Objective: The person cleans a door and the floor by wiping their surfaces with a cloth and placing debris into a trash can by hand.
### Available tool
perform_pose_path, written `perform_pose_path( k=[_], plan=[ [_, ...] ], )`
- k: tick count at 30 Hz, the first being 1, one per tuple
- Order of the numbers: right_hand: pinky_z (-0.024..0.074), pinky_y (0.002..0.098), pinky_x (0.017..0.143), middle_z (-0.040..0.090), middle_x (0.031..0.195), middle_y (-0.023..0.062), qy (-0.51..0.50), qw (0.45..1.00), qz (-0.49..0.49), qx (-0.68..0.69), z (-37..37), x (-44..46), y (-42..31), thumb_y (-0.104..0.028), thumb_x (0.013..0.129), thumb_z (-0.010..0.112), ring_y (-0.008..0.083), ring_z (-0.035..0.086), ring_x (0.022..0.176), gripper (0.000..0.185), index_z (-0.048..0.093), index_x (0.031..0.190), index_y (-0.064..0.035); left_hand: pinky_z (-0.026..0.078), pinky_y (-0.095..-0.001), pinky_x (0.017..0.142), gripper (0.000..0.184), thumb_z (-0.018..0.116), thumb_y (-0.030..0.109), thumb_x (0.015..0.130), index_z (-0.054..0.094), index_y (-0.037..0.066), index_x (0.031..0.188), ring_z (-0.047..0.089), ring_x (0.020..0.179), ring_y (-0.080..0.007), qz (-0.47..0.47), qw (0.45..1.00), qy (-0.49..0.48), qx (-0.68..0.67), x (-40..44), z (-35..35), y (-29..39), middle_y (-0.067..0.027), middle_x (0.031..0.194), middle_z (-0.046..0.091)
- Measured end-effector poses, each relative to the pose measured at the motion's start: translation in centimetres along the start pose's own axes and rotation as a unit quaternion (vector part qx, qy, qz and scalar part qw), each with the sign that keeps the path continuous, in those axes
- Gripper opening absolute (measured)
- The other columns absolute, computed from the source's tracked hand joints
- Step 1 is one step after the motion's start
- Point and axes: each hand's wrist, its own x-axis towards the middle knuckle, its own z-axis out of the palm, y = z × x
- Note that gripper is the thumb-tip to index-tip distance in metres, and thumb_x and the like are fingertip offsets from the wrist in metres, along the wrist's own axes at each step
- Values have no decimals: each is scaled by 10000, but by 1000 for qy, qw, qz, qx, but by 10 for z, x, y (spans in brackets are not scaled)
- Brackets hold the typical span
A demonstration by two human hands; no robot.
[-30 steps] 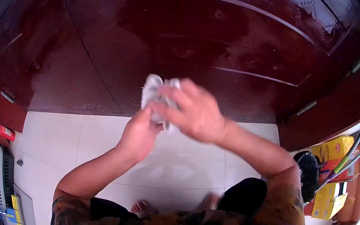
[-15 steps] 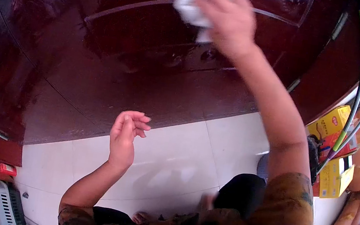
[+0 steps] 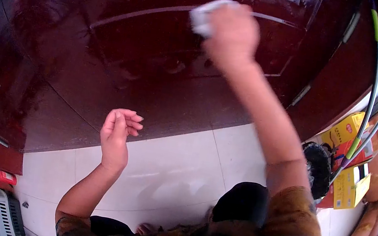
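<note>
My right hand [image 3: 234, 37] presses a white cloth [image 3: 204, 18] against a glossy dark red door [image 3: 140, 53] with carved panel lines. The hand is blurred by motion, and its palm and part of the cloth are hidden behind it. The cloth lies across the upper panel's pale moulding line. Lower down and to the left, my left hand [image 3: 117, 134] hangs in the air in front of the door's bottom edge. It holds nothing; its fingers are loosely bent and apart.
White floor tiles [image 3: 168, 163] run below the door. To the right stand yellow boxes [image 3: 350, 189], a dark rounded object [image 3: 315, 169] and green-and-grey poles [image 3: 372, 86]. A grey slotted crate [image 3: 4, 213] and a red box [image 3: 6, 177] are at lower left.
My right hand has moved slightly down and left with the cloth, still against the door. My left hand has shifted a little left and up, staying empty.
</note>
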Motion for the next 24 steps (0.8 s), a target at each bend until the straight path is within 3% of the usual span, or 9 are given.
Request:
perform_pose_path(
  k=[2, 6, 13, 15, 17, 19, 20, 22, 24],
  plan=[
    [483, 386, 638, 598, 868, 100, -41, 992, -7, 122, 11, 19, -75, -228, 683, 674, 262, 563, 867, 286, 643, 916, -65, 441, -256, 663, 288, 354, 254, 1023, 539, 36, 988, 562, 755, -121, 17, 1000, -11, -7, -4, 9, 12, -80, 903, 619],
    [477, 354, 664, 567, 887, 27, 10, 926, -280, 252, 3, 41, -159, -243, 730, 619, 218, 531, 907, 135, 665, 821, -154, 462, -270, 647, 316, 327, 234, 1026, 533, 18, 922, 571, 725, -140, 60, 991, -112, 29, -31, 24, 31, -98, 861, 589],
    [497, 367, 691, 553, 980, -7, 180, 941, -255, 128, -9, 106, -65, -194, 699, 649, 241, 542, 912, 243, 630, 936, -244, 463, -240, 653, 233, 370, 134, 1012, 546, 15, 917, 576, 746, -112, 66, 982, -175, -9, -45, 25, 29, -70, 874, 587],
    [492, 407, 750, 564, 966, 37, 195, 956, -184, 115, -2, 108, 1, -139, 666, 675, 277, 549, 927, 270, 616, 924, -193, 464, -238, 647, 229, 373, 130, 1011, 548, 16, 918, 576, 741, -110, 55, 983, -172, -9, -42, 25, 23, -69, 874, 589],
    [500, 336, 700, 578, 815, 86, 197, 979, -24, -53, -4, 101, 75, -170, 800, 570, 242, 567, 784, 81, 584, 824, -94, 463, -236, 647, 229, 373, 133, 1011, 547, 15, 920, 577, 734, -110, 51, 986, -160, -3, -38, 24, 16, -67, 871, 590],
    [486, 449, 775, 574, 950, 71, 144, 985, 56, -70, -2, 62, 158, -33, 626, 683, 322, 557, 923, 361, 600, 959, -146, 465, -247, 641, 245, 365, 151, 1016, 545, 16, 918, 577, 719, -118, 45, 989, -141, 12, -36, 18, 11, -72, 855, 592],
    [489, 463, 803, 594, 1017, 93, 74, 971, 205, -96, -6, 47, 184, -66, 649, 704, 349, 574, 972, 395, 605, 1022, -149, 468, -257, 635, 262, 356, 167, 1019, 544, 17, 915, 577, 707, -127, 41, 990, -131, 22, -35, 16, 8, -77, 841, 593],
    [516, 468, 827, 623, 1056, 121, 7, 933, 337, -126, 1, 2, 242, -270, 747, 686, 357, 616, 977, 414, 589, 1138, -173, 470, -268, 628, 278, 348, 188, 1023, 541, 19, 915, 575, 694, -135, 31, 992, -115, 35, -34, 11, 5, -82, 823, 597],
    [520, 466, 825, 612, 1109, 136, -62, 897, 423, -111, 21, -44, 262, -274, 745, 684, 355, 621, 977, 427, 594, 1152, -184, 467, -268, 626, 278, 349, 198, 1023, 539, 22, 921, 572, 689, -132, 8, 994, -103, 43, -37, 7, 0, -81, 815, 601]
  ],
)
